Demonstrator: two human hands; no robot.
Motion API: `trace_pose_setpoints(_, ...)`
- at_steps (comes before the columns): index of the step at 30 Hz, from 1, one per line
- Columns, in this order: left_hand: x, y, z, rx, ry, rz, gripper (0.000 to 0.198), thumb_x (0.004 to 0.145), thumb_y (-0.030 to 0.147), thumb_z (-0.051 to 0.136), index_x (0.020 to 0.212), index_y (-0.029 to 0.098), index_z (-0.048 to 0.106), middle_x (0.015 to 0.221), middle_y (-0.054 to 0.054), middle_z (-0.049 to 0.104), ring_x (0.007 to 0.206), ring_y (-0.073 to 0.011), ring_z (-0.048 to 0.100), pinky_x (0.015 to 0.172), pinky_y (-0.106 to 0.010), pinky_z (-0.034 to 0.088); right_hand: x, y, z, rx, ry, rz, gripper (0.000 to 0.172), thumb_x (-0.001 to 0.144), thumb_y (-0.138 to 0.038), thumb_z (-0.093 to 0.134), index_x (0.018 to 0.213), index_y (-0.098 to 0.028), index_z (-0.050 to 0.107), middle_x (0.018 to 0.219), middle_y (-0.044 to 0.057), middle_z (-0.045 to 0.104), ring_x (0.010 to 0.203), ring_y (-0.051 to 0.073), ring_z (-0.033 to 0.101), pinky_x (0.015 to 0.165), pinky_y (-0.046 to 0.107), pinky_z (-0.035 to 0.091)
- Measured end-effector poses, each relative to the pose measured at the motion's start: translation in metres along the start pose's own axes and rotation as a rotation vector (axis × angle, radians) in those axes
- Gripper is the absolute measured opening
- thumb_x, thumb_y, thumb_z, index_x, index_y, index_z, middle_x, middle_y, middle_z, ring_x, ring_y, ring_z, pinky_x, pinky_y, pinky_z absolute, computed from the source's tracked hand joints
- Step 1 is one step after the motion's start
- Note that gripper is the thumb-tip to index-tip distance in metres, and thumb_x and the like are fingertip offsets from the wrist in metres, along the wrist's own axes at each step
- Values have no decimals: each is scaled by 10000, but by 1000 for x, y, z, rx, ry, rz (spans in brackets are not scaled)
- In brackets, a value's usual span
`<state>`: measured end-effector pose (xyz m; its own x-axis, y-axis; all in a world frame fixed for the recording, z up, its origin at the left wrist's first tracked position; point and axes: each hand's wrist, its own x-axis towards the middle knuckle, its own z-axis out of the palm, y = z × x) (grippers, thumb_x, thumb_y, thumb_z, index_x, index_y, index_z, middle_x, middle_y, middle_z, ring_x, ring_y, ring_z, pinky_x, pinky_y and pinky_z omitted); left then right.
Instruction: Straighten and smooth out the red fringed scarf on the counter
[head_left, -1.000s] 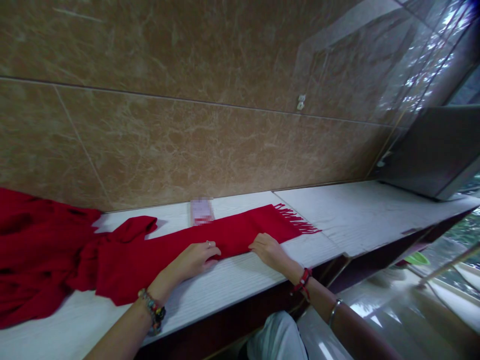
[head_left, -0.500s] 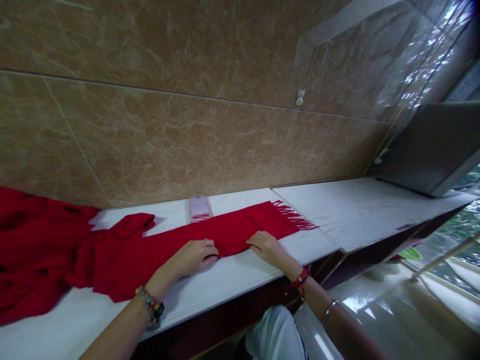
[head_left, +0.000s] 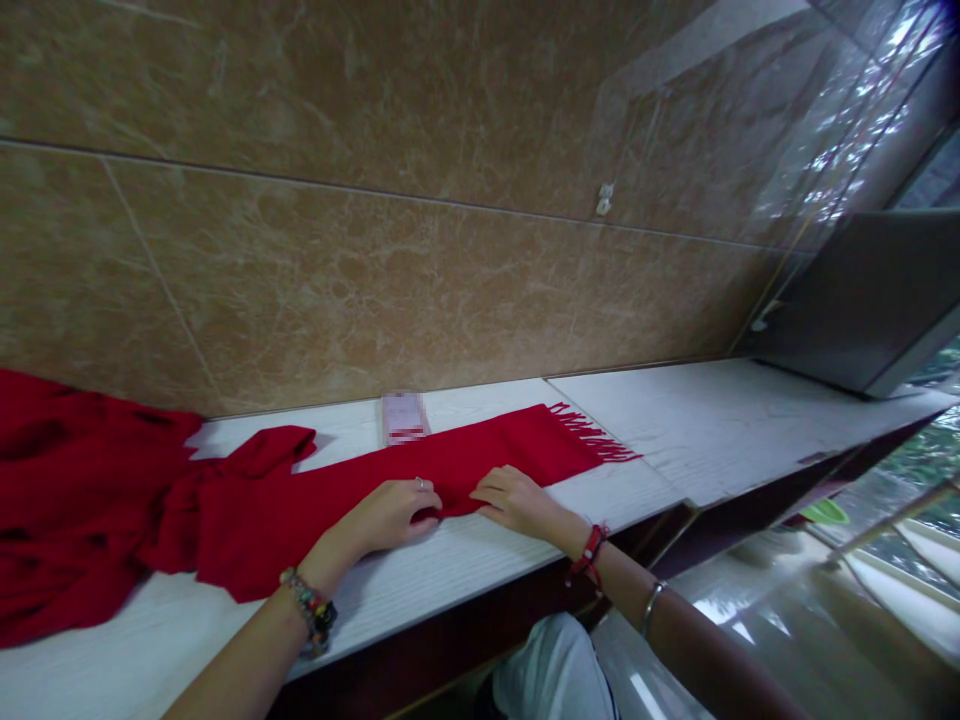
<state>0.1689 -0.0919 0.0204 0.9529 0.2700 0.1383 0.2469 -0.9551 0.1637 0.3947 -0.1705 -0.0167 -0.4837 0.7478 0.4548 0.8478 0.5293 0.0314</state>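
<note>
A long red scarf (head_left: 487,440) lies folded lengthwise across the white tabletop, its fringe (head_left: 592,440) spread at the right end. At the scarf's near edge, my left hand (head_left: 394,512) is closed on the cloth, thumb at the edge and a ring on one finger. My right hand (head_left: 517,500) pinches the same edge a little further right, with a small gap between the two hands. The rest of the scarf sits as a crumpled red heap (head_left: 67,500) at the far left. Cloth under the fingers is partly hidden.
A small pinkish packet (head_left: 403,415), blurred out, lies behind the scarf near the marbled wall (head_left: 375,280). The white counter (head_left: 675,410) runs on to the right toward a large dark box-like object (head_left: 862,300). My knee (head_left: 555,670) is below the counter's front edge.
My right hand has slid left along the scarf's near edge, closer to my left hand. The left hand stays nearly in place. The view has shifted slightly.
</note>
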Motion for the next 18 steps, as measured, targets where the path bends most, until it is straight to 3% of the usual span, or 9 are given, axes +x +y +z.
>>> trace_pose_setpoints(5,-2,-1,-3,-14,2,8,186,820,218,433,833,180,614,795,-28,607,725,-131,544,667,-215,380,10,-9,6,-30,-21,-57,140,841,-186,492,864,-183,630,807,43,625,765,147,530,707,275,389)
trace_pose_setpoints(10,-2,0,-4,8,-23,18,170,800,184,452,819,181,621,788,-30,616,725,-136,552,666,-216,384,12,-14,8,-2,18,-48,174,829,-265,523,960,-185,607,875,49,620,840,161,526,777,299,382)
trace_pose_setpoints(15,-3,0,-7,29,-27,8,159,787,191,472,841,183,622,805,-32,619,737,-141,555,670,-220,388,17,-18,10,-21,-18,-85,146,845,-190,486,858,-180,631,800,42,623,769,148,529,718,280,395)
trace_pose_setpoints(18,-5,-2,-10,17,-45,7,154,773,187,482,832,177,624,800,-33,619,738,-145,553,681,-225,390,20,-18,8,43,5,-50,190,816,-280,543,960,-176,613,892,48,628,854,162,531,792,293,391)
